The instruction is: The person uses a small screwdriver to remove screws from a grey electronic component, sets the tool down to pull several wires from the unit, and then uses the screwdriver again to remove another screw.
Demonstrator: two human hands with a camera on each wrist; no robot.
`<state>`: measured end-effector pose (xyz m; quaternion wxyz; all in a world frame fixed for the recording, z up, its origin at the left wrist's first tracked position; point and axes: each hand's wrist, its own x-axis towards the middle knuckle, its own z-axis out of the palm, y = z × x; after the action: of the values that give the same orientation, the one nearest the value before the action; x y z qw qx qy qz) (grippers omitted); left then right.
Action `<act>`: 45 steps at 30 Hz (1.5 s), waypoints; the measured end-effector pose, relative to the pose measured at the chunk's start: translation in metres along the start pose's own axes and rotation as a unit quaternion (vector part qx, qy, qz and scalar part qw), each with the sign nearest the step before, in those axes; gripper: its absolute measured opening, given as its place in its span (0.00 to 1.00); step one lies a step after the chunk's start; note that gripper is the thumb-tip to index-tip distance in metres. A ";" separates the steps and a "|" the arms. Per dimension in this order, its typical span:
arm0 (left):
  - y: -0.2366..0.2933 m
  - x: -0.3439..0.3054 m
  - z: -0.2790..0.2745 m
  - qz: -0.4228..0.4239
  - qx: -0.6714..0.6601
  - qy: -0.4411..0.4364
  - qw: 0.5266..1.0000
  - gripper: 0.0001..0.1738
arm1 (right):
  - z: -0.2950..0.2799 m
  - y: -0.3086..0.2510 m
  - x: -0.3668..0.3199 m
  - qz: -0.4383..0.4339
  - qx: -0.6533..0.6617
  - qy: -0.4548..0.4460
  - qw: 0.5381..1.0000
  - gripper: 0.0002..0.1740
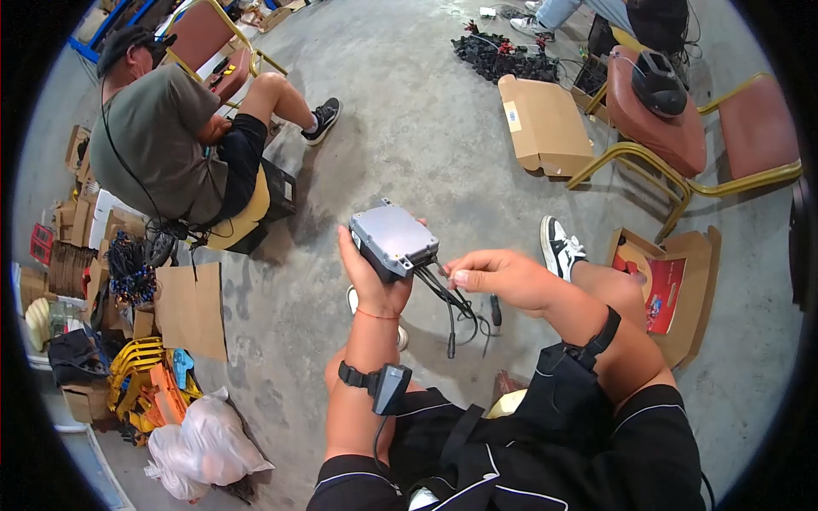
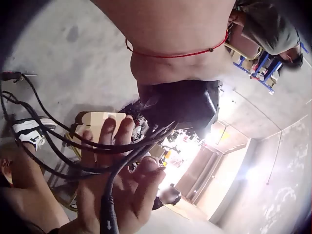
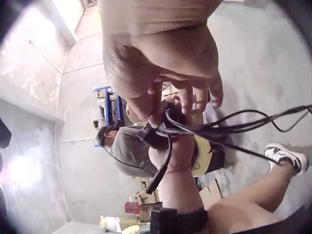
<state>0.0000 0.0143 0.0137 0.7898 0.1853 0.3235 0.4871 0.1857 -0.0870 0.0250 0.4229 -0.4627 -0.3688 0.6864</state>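
My left hand [image 1: 368, 266] grips a grey metal box [image 1: 392, 237] from below and holds it up over my lap. A bundle of black cables [image 1: 452, 308] leaves the box's near side and hangs down with plug ends. My right hand [image 1: 467, 274] pinches these cables close to the box. The left wrist view has the box [image 2: 187, 105] dark from below, the cables [image 2: 92, 145] running across the fingers [image 2: 122, 141] of my right hand. From the right wrist camera, my fingers [image 3: 181, 100] close on the cables [image 3: 234, 129] beside my left forearm [image 3: 179, 175].
Another person [image 1: 162, 145] sits at the left among cardboard and bundled leads. A cardboard box [image 1: 545, 123] and red-seated chairs [image 1: 673, 128] stand at the right, with an open box [image 1: 673, 285] by my knee. White plastic bags [image 1: 200, 447] and yellow parts [image 1: 141, 375] lie lower left.
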 end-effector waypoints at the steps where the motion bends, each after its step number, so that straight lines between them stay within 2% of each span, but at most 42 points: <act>1: -0.001 0.000 0.000 0.000 -0.007 -0.010 1.000 0.42 | -0.001 0.003 0.000 0.022 0.019 -0.047 0.998 0.18; 2: -0.001 0.000 0.001 0.001 -0.014 -0.020 1.000 0.43 | 0.000 0.003 0.000 0.044 0.038 -0.094 0.994 0.18; 4: -0.003 0.002 -0.002 0.002 -0.029 -0.035 0.999 0.43 | 0.007 0.002 -0.003 0.051 0.034 -0.108 0.992 0.17; 6: -0.004 0.002 -0.001 0.004 -0.043 -0.052 0.998 0.44 | 0.014 0.006 -0.003 0.037 -0.048 -0.116 0.991 0.15; 8: -0.003 0.001 0.004 -0.011 -0.081 -0.043 0.996 0.45 | 0.018 0.007 -0.003 0.000 -0.078 -0.099 0.992 0.14; 10: -0.003 0.002 0.005 -0.022 -0.094 -0.045 0.994 0.44 | 0.021 0.003 -0.003 -0.097 -0.166 -0.083 0.978 0.13; 12: -0.003 0.002 0.005 -0.034 -0.107 -0.048 0.993 0.44 | 0.025 0.003 -0.002 -0.132 -0.164 -0.069 0.975 0.13; 13: -0.005 0.004 0.002 -0.044 -0.095 -0.063 0.993 0.43 | 0.026 0.002 -0.002 -0.166 -0.161 -0.055 0.971 0.12; 18: -0.013 0.015 -0.018 -0.102 -0.020 -0.116 0.988 0.43 | 0.022 -0.003 -0.001 -0.221 -0.177 0.007 0.959 0.11; 20: -0.017 0.014 -0.018 -0.131 0.066 -0.044 0.988 0.43 | 0.018 -0.002 0.003 -0.234 -0.169 0.029 0.957 0.12; 24: -0.016 0.010 -0.016 -0.220 0.160 -0.006 0.962 0.49 | 0.013 -0.002 0.006 -0.237 -0.100 0.049 0.965 0.11; 25: -0.015 0.010 -0.016 -0.235 0.177 -0.028 0.955 0.53 | 0.012 -0.002 0.006 -0.238 -0.070 0.046 0.968 0.11; 29: -0.017 0.006 -0.013 -0.300 0.176 -0.050 0.936 0.56 | 0.005 -0.005 0.004 -0.251 -0.112 0.083 0.958 0.10; 32: -0.017 -0.008 0.010 -0.310 0.218 -0.053 0.924 0.58 | 0.000 0.002 0.008 -0.241 -0.106 0.097 0.960 0.09; 33: -0.021 -0.003 -0.001 -0.313 0.207 -0.094 0.922 0.56 | 0.000 0.000 0.007 -0.231 -0.116 0.094 0.961 0.08; 34: -0.024 -0.002 -0.003 -0.314 0.207 -0.093 0.922 0.56 | 0.001 -0.001 0.006 -0.220 -0.126 0.090 0.963 0.08; 36: -0.030 -0.001 -0.003 -0.219 0.219 -0.154 0.938 0.51 | 0.002 0.001 0.006 -0.239 -0.175 0.083 0.951 0.07; 37: -0.027 -0.004 0.002 -0.219 0.219 -0.153 0.939 0.51 | 0.003 0.002 0.006 -0.260 -0.226 0.075 0.936 0.06; 39: -0.020 -0.013 0.014 -0.180 0.163 -0.204 0.948 0.39 | 0.007 0.010 0.009 -0.264 -0.238 0.069 0.932 0.06; 40: -0.020 -0.012 0.013 -0.181 0.162 -0.201 0.949 0.39 | 0.008 0.014 0.010 -0.270 -0.250 0.064 0.928 0.06; 42: -0.020 -0.009 0.007 -0.181 0.216 -0.220 0.934 0.32 | 0.008 0.018 0.014 -0.248 -0.247 0.062 0.935 0.06; 43: -0.020 -0.009 0.007 -0.182 0.191 -0.216 0.940 0.27 | 0.008 0.018 0.016 -0.229 -0.244 0.063 0.940 0.06; 45: -0.024 -0.007 0.003 -0.175 0.189 -0.199 0.946 0.26 | 0.008 0.019 0.020 -0.222 -0.252 0.056 0.940 0.06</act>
<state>0.0157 -0.0026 0.0033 0.8613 0.3649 0.2733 0.2245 0.1689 -0.0767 0.0039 0.4540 -0.4978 -0.5991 0.4326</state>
